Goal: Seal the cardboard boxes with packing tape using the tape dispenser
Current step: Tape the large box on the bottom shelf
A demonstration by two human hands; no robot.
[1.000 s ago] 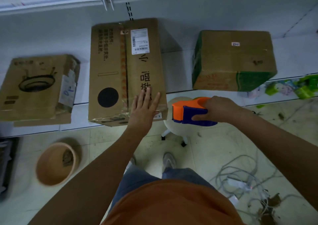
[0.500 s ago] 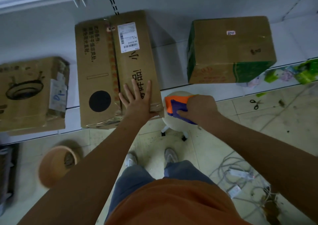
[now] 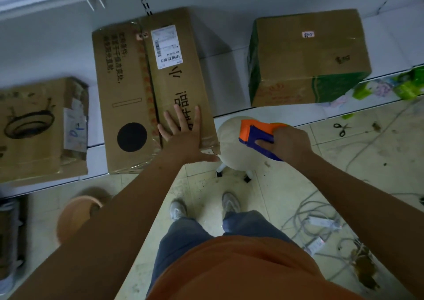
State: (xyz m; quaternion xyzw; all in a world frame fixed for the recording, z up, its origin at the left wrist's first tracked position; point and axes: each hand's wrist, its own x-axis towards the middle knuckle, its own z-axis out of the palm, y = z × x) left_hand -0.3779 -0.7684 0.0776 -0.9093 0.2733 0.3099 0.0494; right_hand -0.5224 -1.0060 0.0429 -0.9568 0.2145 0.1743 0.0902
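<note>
Three cardboard boxes lie on a low white shelf. The long middle box (image 3: 142, 88) has black print, a white label and a tape seam down its top. My left hand (image 3: 183, 136) presses flat, fingers spread, on its near right corner. Just right of that box, my right hand (image 3: 289, 143) grips the orange and blue tape dispenser (image 3: 257, 132), held over a round white stool (image 3: 234, 148). A box with a ring drawing (image 3: 39, 125) sits at the left. A box with green sides (image 3: 307, 56) sits at the right.
The white shelf (image 3: 224, 75) runs along the back, its edge in front of my feet. On the tiled floor lie an orange bowl (image 3: 75, 217) at the left, scissors (image 3: 341, 128) at the right, and tangled cables (image 3: 321, 221) at the lower right.
The view shifted slightly right and down. My left hand stays pressed on the middle box. My right hand with the dispenser has stayed just right of the box.
</note>
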